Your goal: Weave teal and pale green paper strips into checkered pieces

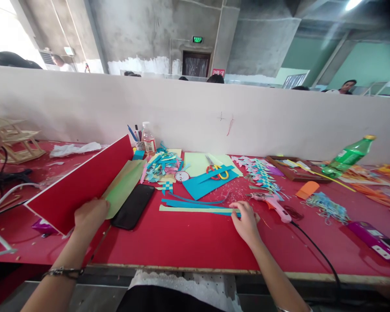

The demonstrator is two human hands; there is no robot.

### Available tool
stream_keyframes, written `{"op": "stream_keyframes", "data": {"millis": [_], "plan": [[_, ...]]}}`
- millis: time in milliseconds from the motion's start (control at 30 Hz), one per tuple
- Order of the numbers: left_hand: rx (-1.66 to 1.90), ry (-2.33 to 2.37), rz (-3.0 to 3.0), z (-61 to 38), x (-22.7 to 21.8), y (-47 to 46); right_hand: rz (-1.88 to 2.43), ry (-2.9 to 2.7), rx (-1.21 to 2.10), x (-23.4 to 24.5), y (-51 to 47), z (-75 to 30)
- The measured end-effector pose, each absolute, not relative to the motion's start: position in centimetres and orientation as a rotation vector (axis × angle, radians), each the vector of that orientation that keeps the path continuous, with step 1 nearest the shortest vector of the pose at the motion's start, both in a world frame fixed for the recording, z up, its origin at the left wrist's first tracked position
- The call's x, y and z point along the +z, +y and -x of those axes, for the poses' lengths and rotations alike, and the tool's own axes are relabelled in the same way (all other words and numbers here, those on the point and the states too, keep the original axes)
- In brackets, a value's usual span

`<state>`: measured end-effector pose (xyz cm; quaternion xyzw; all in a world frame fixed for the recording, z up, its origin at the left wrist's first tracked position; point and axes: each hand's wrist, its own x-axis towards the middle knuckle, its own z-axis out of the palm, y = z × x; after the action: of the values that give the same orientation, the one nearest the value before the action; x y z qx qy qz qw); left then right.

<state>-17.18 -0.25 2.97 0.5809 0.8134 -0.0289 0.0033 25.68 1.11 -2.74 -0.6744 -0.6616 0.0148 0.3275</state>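
Observation:
My left hand (92, 215) is closed at the near end of a green paper sheet (125, 184), beside the upright red board (91, 180). Its fingertips are partly hidden. My right hand (246, 222) pinches the right end of a long pale green paper strip (195, 209). That strip lies over several blue paper strips (182, 203) on the red table. Between my hands rests a black phone (134, 207), closer to the left one. A pink glue gun (273, 203) lies just right of my right hand, and its cord runs off the table's front edge.
Yellow-and-red-handled scissors (225, 172) lie on blue paper (204, 185). Behind are a heap of paper scraps (164, 167), a clear bottle (148, 141) and a pen cup (139, 145). A tilted green bottle (351, 157) and a purple device (373, 240) are at right. A white partition (182, 112) bounds the back.

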Motion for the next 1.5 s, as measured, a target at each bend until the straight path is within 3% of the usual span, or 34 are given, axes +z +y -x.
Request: {"op": "stream_keyframes", "data": {"millis": [200, 367, 467, 600, 833, 1133, 1500], "plan": [[-0.136, 2.755, -1.836, 15.7, 6.3, -1.4, 1.729, -1.743, 0.047, -2.6, 1.3, -25.8], [0.228, 2.790, -2.272, 10.9, 9.7, -4.1, 1.573, -1.741, -0.219, 0.2, -1.1, -23.2], [0.434, 2.208, -2.784, 7.9, 9.2, -5.4, 1.377, -1.856, -0.444, 2.8, -3.8, -20.9], [0.416, 1.427, -3.073, 4.7, 5.7, -5.7, 1.222, -2.048, -0.611, 4.1, -5.9, -19.3], [0.253, 1.128, -2.854, 2.8, 0.6, -5.5, 1.390, -2.350, -0.298, -0.3, -6.3, -20.6], [0.283, 1.296, -2.758, 2.3, 0.9, -5.4, 1.428, -2.349, -0.364, -0.5, -8.2, -19.5], [0.478, 1.313, -2.409, 3.4, 0.7, -5.1, 1.259, -2.447, 0.232, 0.6, -5.8, -20.0]]}}
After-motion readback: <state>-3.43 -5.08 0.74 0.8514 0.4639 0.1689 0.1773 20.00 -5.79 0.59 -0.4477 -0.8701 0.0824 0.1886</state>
